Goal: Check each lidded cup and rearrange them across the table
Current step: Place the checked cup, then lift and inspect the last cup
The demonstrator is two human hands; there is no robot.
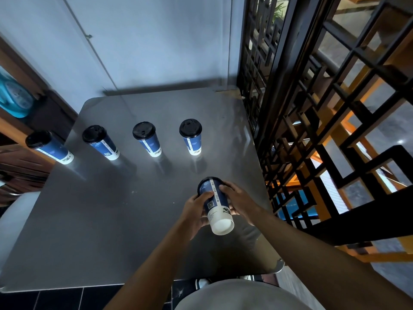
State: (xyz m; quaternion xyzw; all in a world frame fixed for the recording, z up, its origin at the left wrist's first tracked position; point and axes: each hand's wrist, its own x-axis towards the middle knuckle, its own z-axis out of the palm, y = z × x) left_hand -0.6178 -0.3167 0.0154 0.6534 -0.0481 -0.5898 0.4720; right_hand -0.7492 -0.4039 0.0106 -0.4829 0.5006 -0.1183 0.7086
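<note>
Cup in hand, a blue-and-white paper cup with black lid [215,203], is tipped base-toward-camera above the grey metal table [111,220], nearer the person than the row of four matching lidded cups [146,138]. Left hand [196,211] and right hand [237,201] clasp its sides. Checking seems underway; next, righting and placing it.

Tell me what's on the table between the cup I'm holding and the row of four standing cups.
Nothing: in the head view the steel table is bare between the held cup and the row of four cups.
</note>
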